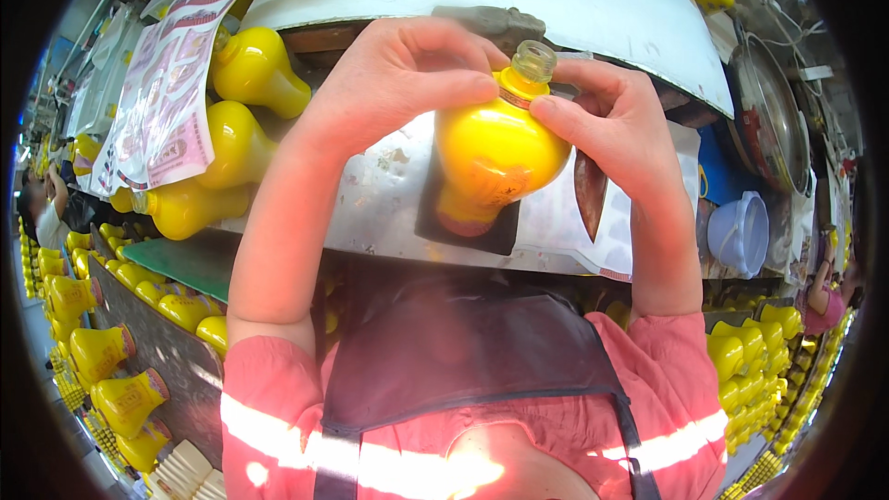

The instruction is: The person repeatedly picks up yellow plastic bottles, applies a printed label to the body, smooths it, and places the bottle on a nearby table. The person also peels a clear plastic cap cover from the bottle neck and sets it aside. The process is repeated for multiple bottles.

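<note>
A glossy yellow bottle with a bulging shoulder and a clear glass mouth stands on a dark pad at the table's front. A narrow reddish band runs round its neck. My left hand pinches the neck from the left, thumb at the band. From the right, my right hand presses its thumb against the same band; its other fingers are curled. A reddish-brown pointed blade sticks out below my right palm; whether the hand grips it, I cannot tell.
Several yellow bottles lie on the left beside printed sheets. A blue-white bucket hangs right of the table. A grey lump sits behind the bottle, before a white board. Rows of yellow bottles fill both sides; other people are farther off.
</note>
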### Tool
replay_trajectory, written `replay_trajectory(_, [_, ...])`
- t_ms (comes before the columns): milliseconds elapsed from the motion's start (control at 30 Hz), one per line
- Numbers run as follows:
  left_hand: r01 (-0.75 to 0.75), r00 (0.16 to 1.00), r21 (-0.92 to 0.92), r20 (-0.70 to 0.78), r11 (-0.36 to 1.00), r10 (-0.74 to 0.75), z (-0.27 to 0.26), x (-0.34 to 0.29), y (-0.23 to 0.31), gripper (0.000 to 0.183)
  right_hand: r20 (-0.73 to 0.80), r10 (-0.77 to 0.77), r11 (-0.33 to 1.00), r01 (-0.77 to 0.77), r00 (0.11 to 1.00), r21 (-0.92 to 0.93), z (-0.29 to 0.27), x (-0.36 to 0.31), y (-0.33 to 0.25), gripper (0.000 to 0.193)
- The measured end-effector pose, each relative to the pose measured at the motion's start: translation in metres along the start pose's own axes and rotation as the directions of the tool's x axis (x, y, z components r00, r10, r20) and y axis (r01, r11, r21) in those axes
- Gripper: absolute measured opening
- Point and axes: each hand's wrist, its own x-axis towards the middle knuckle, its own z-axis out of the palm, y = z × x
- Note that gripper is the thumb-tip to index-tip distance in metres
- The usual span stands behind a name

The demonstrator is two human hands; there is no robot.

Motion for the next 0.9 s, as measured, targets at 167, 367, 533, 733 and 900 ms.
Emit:
replay_trajectory(167, [0.015,0.999,0.013,0.049,1.000,-0.016,-0.011,0.004,0.001,0.017,0.059,0.031,0.999,-0.034,0.998,0.039,0.001,0.000,-0.002,0.039])
replay_trajectory(367, [0.035,0.992,0.145,0.116,0.989,-0.053,-0.016,0.015,0.003,0.016,0.075,0.038,0.989,-0.049,0.996,0.139,0.001,-0.005,-0.005,0.038])
replay_trajectory(533, [0.044,0.977,0.210,0.194,0.977,-0.085,-0.019,0.025,0.006,0.012,0.072,0.055,0.989,-0.065,0.996,0.136,0.000,-0.005,-0.004,0.039])
replay_trajectory(733, [0.034,0.966,0.320,0.231,0.947,-0.113,-0.017,0.030,0.014,0.013,0.046,0.020,0.997,-0.023,0.999,0.069,-0.001,-0.006,-0.002,0.040])
replay_trajectory(900, [0.077,0.981,0.301,0.150,0.951,-0.127,-0.008,0.029,0.015,0.014,0.038,0.063,0.996,-0.065,0.997,0.054,-0.002,-0.006,0.000,0.041])
